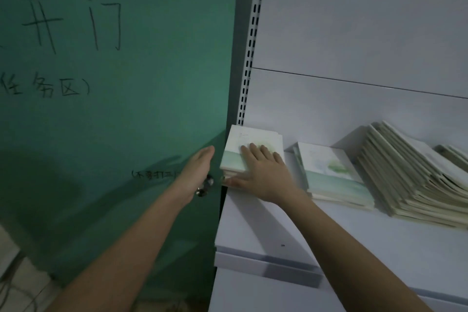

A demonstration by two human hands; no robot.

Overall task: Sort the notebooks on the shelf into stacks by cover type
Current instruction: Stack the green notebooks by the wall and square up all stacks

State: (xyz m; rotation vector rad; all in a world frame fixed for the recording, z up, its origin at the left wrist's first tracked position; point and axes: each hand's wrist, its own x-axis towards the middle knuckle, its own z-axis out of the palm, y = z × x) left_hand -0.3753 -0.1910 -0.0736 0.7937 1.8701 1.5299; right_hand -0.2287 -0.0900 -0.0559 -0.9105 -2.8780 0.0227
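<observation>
The right hand (263, 172) is lying flat on the left stack (249, 153) of notebooks at the shelf's (342, 238) left end, fingers straight, thumb against the front edge; its grip is closing round nothing. The left hand (198, 170) is reaching along the stack's left side, fingers extended, apparently squaring it; whether it is touching cannot be told. A second stack (334, 177) with the same pale green cover is sitting just beside. Sorting appears partly done: a large slumped pile (410, 175) and further notebooks (453, 154) at the right edge are waiting. A green door (114, 109) with a knob (205, 186) is crowding the left hand.
</observation>
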